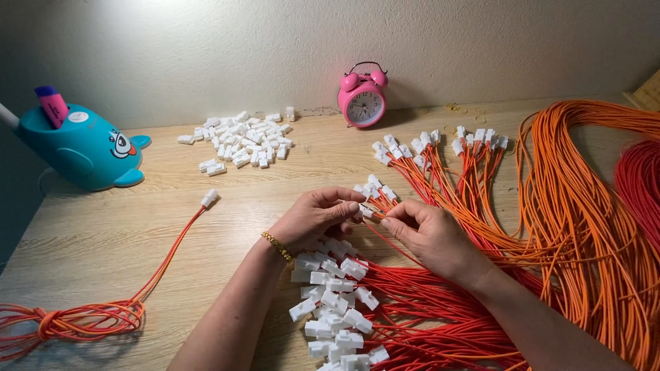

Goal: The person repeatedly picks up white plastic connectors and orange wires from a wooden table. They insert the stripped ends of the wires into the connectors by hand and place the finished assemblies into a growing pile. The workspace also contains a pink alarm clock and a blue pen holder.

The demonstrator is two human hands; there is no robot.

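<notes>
- Two hands meet over the middle of the wooden surface (103, 233): the left hand (313, 218) pinches a small white connector (364, 210) at its fingertips, and the right hand (430, 233) pinches thin orange wire (375, 230) just beside it, thumb against forefinger.
- Both grips are fine pinches; neither hand is spread or flat.
- To do this well, I judge the connector should sit steady in the left pinch with its opening facing the wire end, so the right hand only has to push straight in.
- A grip on the wire close to its tip should keep it from buckling; the tip itself is too small to make out.
- Below the hands lies a heap of finished connectors (333, 302) on red-orange wires (426, 316); keeping the working piece above that heap avoids snagging.
- More wired connectors (440, 145) fan out beyond the hands, with long orange wire bundles (584, 206) to the right.
- Loose white housings (240, 141) sit in a pile well apart at the back, within reach of the left hand.
- One separate wired piece (210, 198) lies to the left, its wire coiled (69, 321) near the edge.
- A pink alarm clock (362, 96) and a teal animal-shaped holder (86, 148) stand clear of the work.
</notes>
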